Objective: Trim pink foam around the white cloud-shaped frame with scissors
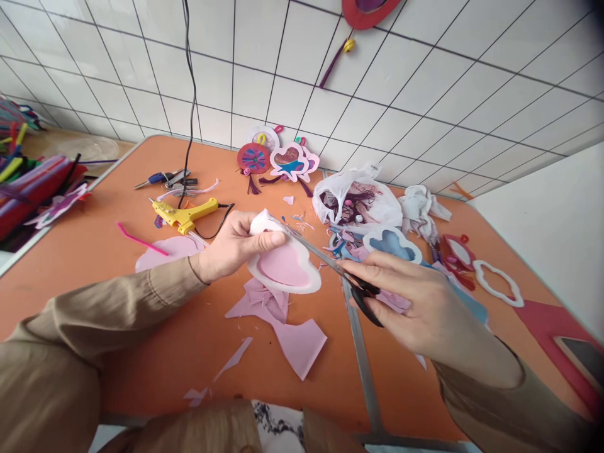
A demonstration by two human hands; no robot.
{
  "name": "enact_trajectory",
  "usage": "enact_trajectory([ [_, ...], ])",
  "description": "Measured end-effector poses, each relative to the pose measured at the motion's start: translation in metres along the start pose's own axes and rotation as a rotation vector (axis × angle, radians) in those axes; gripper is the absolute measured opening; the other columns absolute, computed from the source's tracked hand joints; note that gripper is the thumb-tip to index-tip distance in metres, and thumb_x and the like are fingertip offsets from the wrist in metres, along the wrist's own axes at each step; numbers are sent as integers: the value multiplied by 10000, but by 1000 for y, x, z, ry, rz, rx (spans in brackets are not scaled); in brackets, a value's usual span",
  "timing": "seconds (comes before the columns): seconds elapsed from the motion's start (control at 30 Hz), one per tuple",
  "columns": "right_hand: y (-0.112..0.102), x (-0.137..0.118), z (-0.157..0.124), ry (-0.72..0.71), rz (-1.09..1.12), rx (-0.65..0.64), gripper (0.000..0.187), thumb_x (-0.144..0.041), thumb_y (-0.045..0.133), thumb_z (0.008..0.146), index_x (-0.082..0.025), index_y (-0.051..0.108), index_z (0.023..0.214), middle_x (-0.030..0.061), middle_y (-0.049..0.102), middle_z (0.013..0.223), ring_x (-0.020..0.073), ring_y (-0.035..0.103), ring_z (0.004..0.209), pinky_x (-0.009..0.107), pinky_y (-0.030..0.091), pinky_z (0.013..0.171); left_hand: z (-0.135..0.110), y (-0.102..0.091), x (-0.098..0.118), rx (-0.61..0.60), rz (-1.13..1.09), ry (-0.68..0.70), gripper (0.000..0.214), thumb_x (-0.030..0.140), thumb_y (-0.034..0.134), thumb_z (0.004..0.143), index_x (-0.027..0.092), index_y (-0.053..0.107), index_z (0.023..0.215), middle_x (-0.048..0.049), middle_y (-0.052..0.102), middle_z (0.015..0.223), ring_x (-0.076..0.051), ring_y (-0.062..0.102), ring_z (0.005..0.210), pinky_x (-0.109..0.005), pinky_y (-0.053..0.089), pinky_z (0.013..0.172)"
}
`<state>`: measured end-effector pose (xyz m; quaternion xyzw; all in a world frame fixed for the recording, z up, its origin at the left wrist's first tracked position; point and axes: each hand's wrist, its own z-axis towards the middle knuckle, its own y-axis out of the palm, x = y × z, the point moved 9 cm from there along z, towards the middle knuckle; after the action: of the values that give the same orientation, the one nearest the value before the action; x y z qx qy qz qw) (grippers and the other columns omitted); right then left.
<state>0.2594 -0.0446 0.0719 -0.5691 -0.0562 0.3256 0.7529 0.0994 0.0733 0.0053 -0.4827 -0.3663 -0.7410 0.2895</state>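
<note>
My left hand (231, 244) is closed on a cloud-shaped white foam frame with a pink centre (285, 267), held tilted above the orange table (189, 340). My right hand (419, 302) grips black-handled scissors (330, 261), whose blades reach up to the frame's top edge beside my left thumb. Pink foam offcuts (287, 327) lie on the table right beneath the frame.
A yellow glue gun (184, 215) with its black cord lies behind my left hand, pliers (158, 179) further back. A white plastic bag (353, 198), a blue cloud frame (391, 242), a white outline (497, 283) and finished ornaments (278, 160) lie around. Pipe cleaners (28, 182) are stacked at left.
</note>
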Motion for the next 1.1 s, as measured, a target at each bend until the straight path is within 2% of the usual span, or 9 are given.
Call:
enact_trajectory([
  [0.17,0,5,-3,0,-18,-1,445,-31,485,871,-214,691,1221,59,693,881,146,675,688,240,500,541,0,1,1,-13,15,-13,406,499,893,699,143,720,611,-5,649,580,-83,546,516,-189,457,492],
  [0.47,1,1,1,27,-6,-19,438,-42,501,876,-214,730,1208,68,705,843,174,680,691,253,520,547,0,2,1,-8,51,-29,435,537,885,688,146,710,607,-19,654,587,-109,552,533,-228,464,514],
  [0.67,7,7,-4,34,40,2,463,-40,527,876,-225,692,1267,51,685,885,145,654,683,245,498,550,-1,2,2,-13,35,-24,397,483,923,651,144,720,612,-17,670,600,-105,560,539,-220,462,516],
  [0.77,8,7,-6,24,50,15,488,-27,514,875,-235,678,1285,42,668,879,137,638,678,239,489,547,-1,2,1,-14,20,-27,388,483,908,680,143,730,624,-19,679,611,-103,571,547,-216,472,525],
  [1.0,6,2,0,14,81,17,449,-4,526,856,-212,705,1211,5,599,753,111,575,588,216,503,530,-2,4,-4,-14,-24,-72,406,509,894,694,138,738,635,-27,685,607,-107,579,534,-218,479,516],
  [1.1,6,0,3,1,93,39,414,-16,539,855,-210,715,1175,16,621,754,122,594,603,225,517,538,-2,3,-4,6,-34,-78,412,507,906,677,138,733,623,-26,686,593,-105,582,522,-215,482,509],
])
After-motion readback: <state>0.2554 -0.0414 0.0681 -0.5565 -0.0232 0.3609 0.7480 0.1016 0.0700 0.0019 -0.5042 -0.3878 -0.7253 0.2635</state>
